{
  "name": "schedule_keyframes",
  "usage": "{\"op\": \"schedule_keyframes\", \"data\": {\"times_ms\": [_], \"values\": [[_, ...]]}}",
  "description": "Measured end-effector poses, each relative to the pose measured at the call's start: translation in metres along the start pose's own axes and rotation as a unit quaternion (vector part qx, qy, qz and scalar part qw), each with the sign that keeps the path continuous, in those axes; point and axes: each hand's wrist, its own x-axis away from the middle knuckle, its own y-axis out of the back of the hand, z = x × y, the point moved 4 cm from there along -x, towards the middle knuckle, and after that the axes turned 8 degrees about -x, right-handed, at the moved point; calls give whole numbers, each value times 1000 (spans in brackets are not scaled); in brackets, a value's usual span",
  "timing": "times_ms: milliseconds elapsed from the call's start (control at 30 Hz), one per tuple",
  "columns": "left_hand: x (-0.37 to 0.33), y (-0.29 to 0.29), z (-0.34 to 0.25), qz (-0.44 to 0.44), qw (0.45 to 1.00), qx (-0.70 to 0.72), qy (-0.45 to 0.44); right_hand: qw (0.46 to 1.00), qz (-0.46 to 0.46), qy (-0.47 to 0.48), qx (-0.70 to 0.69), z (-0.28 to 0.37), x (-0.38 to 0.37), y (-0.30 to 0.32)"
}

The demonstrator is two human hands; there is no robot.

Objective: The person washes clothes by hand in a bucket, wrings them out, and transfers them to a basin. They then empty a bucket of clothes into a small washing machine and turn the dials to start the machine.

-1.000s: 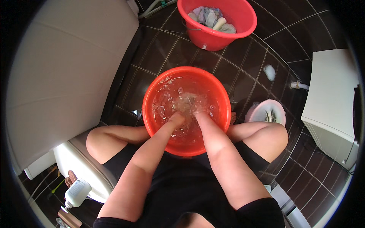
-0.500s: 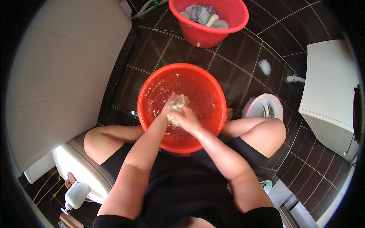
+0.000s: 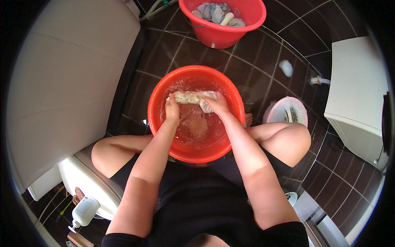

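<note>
A wet, pale cloth [image 3: 189, 97] spans from left hand [image 3: 172, 110] to right hand [image 3: 218, 103] over a red basin [image 3: 195, 69], near the middle of the frame

Each hand grasps one end of the pale cloth, with a loose fold hanging at the right hand; the wide hold probably keeps the bunched length from sagging, and its place above the water [image 3: 193, 125] likely lets drips fall back inside the rim. The basin sits between bent legs [image 3: 119, 152], seemingly for easy reach by both hands. At the top of the frame, a red bucket [image 3: 214, 38] contains crumpled fabric [image 3: 218, 14], apparently set apart on the dark tiled floor [image 3: 168, 51] to leave elbow room. A pink-rimmed bowl [image 3: 305, 113] stands right of centre; a white pump bottle [image 3: 85, 210] is at lower left, perhaps kept handy
</note>
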Motion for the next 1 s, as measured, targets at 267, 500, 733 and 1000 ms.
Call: {"op": "schedule_keyframes", "data": {"times_ms": [267,500,733,1000], "values": [[-38,-6,138,157,890,-405,141,963,-84,94,238,-83,-11,4],[24,-6,97,71,935,-146,316,963,28,-240,120,-93,17,-39],[42,-2,64,102,914,-192,343,878,74,-457,-118,-53,79,-63],[15,15,73,42,983,-163,72,979,12,-202,-9,-97,38,-38]]}}
